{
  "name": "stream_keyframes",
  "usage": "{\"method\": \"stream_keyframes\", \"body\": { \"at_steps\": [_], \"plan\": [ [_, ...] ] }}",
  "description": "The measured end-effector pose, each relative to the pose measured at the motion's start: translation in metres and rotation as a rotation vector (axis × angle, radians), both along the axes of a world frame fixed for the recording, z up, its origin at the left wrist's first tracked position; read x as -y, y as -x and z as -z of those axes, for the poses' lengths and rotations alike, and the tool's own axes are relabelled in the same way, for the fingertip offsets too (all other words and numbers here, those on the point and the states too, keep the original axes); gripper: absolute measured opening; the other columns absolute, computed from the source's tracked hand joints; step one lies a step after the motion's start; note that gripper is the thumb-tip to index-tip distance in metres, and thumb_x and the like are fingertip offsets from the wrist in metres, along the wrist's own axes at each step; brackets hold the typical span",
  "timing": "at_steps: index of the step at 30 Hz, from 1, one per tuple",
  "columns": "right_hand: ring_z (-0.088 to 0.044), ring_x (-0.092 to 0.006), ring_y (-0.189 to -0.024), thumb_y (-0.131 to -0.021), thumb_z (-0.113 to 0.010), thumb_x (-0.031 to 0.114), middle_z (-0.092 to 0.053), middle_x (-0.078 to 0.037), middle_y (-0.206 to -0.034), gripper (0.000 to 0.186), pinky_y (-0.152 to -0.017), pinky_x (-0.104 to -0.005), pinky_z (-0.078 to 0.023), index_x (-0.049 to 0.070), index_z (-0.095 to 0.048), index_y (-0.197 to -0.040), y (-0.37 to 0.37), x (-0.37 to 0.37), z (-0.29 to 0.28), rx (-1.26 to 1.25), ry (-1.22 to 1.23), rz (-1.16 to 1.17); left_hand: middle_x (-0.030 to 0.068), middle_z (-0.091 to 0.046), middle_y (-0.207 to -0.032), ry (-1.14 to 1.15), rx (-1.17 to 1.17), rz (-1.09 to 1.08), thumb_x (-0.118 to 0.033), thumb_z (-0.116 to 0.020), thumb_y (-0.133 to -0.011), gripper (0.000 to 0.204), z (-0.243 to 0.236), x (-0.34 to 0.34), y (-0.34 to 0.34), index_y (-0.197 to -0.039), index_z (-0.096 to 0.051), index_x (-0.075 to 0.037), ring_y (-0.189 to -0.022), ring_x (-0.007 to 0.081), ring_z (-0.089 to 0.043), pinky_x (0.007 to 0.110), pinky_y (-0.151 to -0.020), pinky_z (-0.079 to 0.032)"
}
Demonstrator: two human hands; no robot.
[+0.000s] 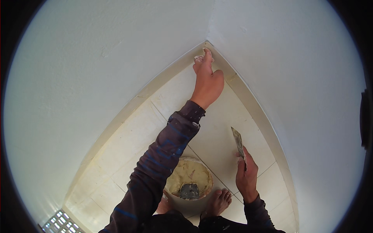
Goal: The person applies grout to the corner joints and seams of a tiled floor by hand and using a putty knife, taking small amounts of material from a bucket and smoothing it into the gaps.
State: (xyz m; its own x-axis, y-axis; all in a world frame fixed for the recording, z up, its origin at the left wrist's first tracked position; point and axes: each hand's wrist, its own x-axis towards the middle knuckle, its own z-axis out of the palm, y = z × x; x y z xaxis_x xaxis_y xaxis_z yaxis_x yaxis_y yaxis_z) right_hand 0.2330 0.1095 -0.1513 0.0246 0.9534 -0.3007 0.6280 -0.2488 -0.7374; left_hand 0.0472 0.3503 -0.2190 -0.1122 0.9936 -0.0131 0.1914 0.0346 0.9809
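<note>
My left hand (206,82) reaches into the wall corner, index finger extended to the skirting tiles (206,44) and the other fingers curled. White paste coats the fingertips; whether they hold anything is unclear. My right hand (247,173) grips a putty knife (236,136) with a dirty metal blade, held up to the lower right of the left hand. Between my feet stands a round bucket (201,162) of cream-coloured paste (187,172), a dark grey flat tool (189,191) lying in it, partly behind my left sleeve.
Two white walls (74,85) meet ahead above the beige skirting and pale tiled floor (221,116). My bare right foot (220,200) is right beside the bucket; the left shows behind my forearm. A perforated block or grille (59,224) lets light in at lower left.
</note>
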Motion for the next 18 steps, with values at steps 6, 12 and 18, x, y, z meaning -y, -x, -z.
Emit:
{"method": "stream_keyframes", "body": {
  "at_steps": [6, 12, 18],
  "plan": [
    [-0.068, -0.0313, -0.090, -0.093, -0.045, -0.005, -0.070, -0.019, -0.111, 0.053, -0.081, -0.0390, -0.053, 0.006, -0.054, -0.144, 0.002, 0.012, -0.010, -0.002, 0.023, 0.023, 0.0144, -0.050, -0.117, -0.115, -0.202, -0.024, 0.001, -0.048, -0.086, 0.065, -0.020, 0.018, 0.017, -0.151, -0.042, 0.006, -0.104, 0.0241, -0.051, 0.033, -0.088, -0.047],
    [-0.068, -0.0309, -0.090, -0.094, -0.046, -0.005, -0.070, -0.019, -0.111, 0.052, -0.081, -0.0390, -0.053, 0.005, -0.054, -0.143, 0.003, 0.015, -0.011, -0.025, 0.032, 0.022, 0.0194, -0.053, -0.117, -0.258, -0.555, -0.068, 0.001, -0.051, -0.084, 0.065, -0.021, 0.023, 0.022, -0.149, -0.044, 0.007, -0.098, 0.0312, -0.060, 0.037, -0.079, -0.054],
    [-0.068, -0.0314, -0.091, -0.093, -0.046, -0.005, -0.070, -0.019, -0.110, 0.051, -0.082, -0.0390, -0.053, 0.004, -0.055, -0.143, -0.002, 0.017, -0.003, -0.020, 0.031, 0.035, 0.0231, -0.053, -0.122, -0.329, -0.665, -0.070, 0.001, -0.054, -0.082, 0.071, -0.015, 0.017, 0.019, -0.151, -0.041, 0.004, -0.102, 0.0371, -0.062, 0.042, -0.078, -0.056]
  ]
}}
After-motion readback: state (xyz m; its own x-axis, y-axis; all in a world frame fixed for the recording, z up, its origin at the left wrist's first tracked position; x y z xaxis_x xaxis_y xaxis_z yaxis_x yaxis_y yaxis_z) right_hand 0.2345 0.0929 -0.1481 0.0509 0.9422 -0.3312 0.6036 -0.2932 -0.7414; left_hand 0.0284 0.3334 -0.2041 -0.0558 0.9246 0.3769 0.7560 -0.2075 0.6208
